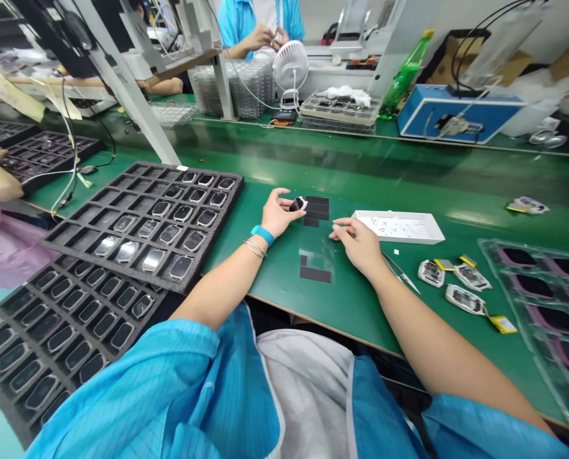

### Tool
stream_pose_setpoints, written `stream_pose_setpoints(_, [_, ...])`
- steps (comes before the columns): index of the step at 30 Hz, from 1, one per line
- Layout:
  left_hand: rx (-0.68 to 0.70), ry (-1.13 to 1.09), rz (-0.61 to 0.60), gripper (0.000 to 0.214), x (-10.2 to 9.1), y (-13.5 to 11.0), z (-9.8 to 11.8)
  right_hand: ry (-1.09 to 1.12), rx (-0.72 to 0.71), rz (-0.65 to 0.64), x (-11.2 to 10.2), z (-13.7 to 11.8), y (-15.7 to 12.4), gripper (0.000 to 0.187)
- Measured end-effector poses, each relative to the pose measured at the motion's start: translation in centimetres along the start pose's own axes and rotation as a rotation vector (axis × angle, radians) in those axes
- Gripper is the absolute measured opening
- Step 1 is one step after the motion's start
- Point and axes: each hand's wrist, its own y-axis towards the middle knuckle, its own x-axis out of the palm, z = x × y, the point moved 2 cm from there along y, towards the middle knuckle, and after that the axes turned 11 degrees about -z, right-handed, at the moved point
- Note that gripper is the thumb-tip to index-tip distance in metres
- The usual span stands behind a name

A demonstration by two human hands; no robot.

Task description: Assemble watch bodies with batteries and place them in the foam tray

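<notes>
My left hand (279,217) pinches a small smartwatch case (297,204) with a dark screen between thumb and fingers, above the mat. To its right is my right hand (359,245), thumb and index finger drawn together; whatever may be between the tips is too small to make out. Under the hands lie black adhesive strips (316,209) and a clear sheet (317,255) with a dark L-shaped piece (315,274). Metal tweezers (403,274) rest by my right wrist. Behind that hand, a white tray (430,229) holds tiny scattered pieces.
A black foam tray (81,237) of watch cases stands at left, overlapping another foam tray (57,293). Opened watch bodies (466,299) with yellow-wrapped batteries lie at right, beside a clear blister tray (523,299). A sloping post (126,83) rises at left. Another person's hands (265,38) work across the bench.
</notes>
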Motion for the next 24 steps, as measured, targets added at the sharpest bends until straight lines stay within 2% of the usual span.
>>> stream_pose_setpoints(12, [0.008,-0.024,0.044,0.065,0.06,0.1,0.12,-0.027,-0.015,0.014,-0.1,0.25,0.11,0.053])
stream_pose_setpoints(24, [0.039,0.054,0.048,0.044,-0.02,0.35,-0.36,-0.033,-0.024,0.017,-0.05,0.14,0.06,0.048])
